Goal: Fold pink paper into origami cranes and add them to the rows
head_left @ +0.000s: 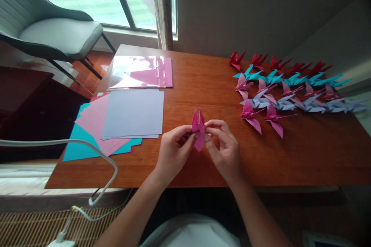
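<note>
Between my two hands, above the front middle of the table, is a folded pink origami paper (198, 126). Two narrow points stick up from it, and a wider pointed flap hangs down. My left hand (176, 148) pinches its left side between thumb and fingers. On the other side, my right hand (222, 144) grips the right edge with thumb and fingertips. Closest on the right are two finished paper cranes in the same deep pink, one (251, 116) beside the other (274, 119).
Rows of red (237, 60), turquoise (249, 73), light pink and pale lavender cranes cover the table's right. Left lie lavender sheets (133, 114) on fanned pink and turquoise paper (81, 142), with a clear paper packet (140, 72) behind. A white cable (113, 162) arcs over the front left.
</note>
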`<state>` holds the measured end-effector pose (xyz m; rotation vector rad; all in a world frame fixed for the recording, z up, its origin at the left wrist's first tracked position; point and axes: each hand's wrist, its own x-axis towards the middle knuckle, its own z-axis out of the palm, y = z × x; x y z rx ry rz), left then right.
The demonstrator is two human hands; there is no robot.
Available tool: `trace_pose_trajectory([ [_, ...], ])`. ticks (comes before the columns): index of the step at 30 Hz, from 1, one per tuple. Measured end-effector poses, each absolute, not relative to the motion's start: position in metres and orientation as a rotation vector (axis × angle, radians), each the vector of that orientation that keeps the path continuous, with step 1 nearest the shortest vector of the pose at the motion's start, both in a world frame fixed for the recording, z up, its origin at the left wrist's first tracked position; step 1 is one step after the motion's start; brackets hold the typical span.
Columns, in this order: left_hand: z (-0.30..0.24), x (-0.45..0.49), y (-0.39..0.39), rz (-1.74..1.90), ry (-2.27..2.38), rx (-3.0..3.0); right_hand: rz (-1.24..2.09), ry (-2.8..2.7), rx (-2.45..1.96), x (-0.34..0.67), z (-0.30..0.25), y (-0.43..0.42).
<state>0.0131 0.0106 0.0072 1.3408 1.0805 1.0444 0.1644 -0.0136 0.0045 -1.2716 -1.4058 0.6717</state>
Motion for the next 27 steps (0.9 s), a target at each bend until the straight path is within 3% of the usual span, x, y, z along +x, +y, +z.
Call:
trace_pose_trajectory([
  [12, 0.009, 0.014, 0.010, 0.964, 1.014, 1.382, 0.568, -1.381, -1.310, 0.155, 0.016, -0.008],
  [21, 0.013, 0.015, 0.010, 1.051, 1.174, 1.581, 0.236, -1.521, -1.435, 0.146, 0.037, 0.004],
  [27, 0.016, 0.016, 0.010, 1.072, 1.165, 1.560, 0.503, -1.394, -1.406, 0.146, 0.038, 0.005],
])
